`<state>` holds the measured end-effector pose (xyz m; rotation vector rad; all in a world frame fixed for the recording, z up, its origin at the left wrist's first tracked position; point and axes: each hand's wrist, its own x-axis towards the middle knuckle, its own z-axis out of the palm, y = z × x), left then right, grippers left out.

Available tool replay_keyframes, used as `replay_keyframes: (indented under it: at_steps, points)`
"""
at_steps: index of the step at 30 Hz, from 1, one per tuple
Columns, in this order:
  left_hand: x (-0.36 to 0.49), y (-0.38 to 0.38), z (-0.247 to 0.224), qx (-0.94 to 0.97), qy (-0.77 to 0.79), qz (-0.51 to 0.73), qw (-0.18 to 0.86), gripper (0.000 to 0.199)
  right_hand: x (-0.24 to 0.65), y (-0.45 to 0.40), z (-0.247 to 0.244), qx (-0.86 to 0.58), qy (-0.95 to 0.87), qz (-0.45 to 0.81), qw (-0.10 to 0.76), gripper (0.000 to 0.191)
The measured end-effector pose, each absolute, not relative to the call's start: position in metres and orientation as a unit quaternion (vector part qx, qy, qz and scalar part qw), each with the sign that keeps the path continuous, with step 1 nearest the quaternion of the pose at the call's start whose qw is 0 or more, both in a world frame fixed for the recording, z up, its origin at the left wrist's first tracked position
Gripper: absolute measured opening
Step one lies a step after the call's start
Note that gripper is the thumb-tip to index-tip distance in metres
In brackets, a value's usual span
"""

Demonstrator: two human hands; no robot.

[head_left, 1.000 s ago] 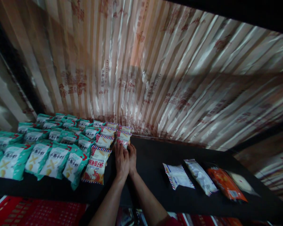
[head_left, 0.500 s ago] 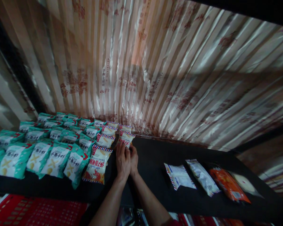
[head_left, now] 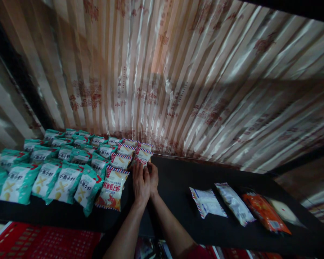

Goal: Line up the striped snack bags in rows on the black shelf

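Side by side, my left hand and my right hand are at the lower part of a white and red snack bag with a striped top edge. The left fingers lie over its front; the right hand holds its right side, fingertips partly hidden. The bag stands upright, in front of another striped-edge snack bag. To the left runs a row of the same kind, its front bag the nearest one. Several teal snack bags stand in rows farther left.
On the right of the black shelf lie a white snack bag, a silvery bag, an orange bag and a pale flat pack. A printed plastic sheet hangs behind. Below is a red basket.
The bag at my hands now stands straighter and slightly farther back, its top edge less tilted. My hands stay nearly in place on it. The view has shifted slightly.
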<state>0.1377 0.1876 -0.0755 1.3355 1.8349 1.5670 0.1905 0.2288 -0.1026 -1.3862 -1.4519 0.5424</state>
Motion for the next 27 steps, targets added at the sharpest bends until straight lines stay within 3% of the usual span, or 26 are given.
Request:
replay_keyframes:
  at_steps: [5,10,18,27]
  points:
    - [0.139,0.188,-0.078,0.469,0.661,0.554,0.189,0.042,0.194,0.238,-0.107,-0.59,-0.618,0.153,0.497,0.038]
    - [0.138,0.189,-0.079,0.497,0.658,0.533,0.193,0.039,0.194,0.246,-0.117,-0.581,-0.651,0.184,0.452,0.041]
    - [0.14,0.192,-0.088,0.489,0.655,0.549,0.175,0.039,0.194,0.244,-0.12,-0.589,-0.637,0.176,0.465,0.043]
    - [0.142,0.193,-0.09,0.482,0.663,0.545,0.177,0.039,0.2,0.241,-0.127,-0.572,-0.674,0.196,0.424,0.037]
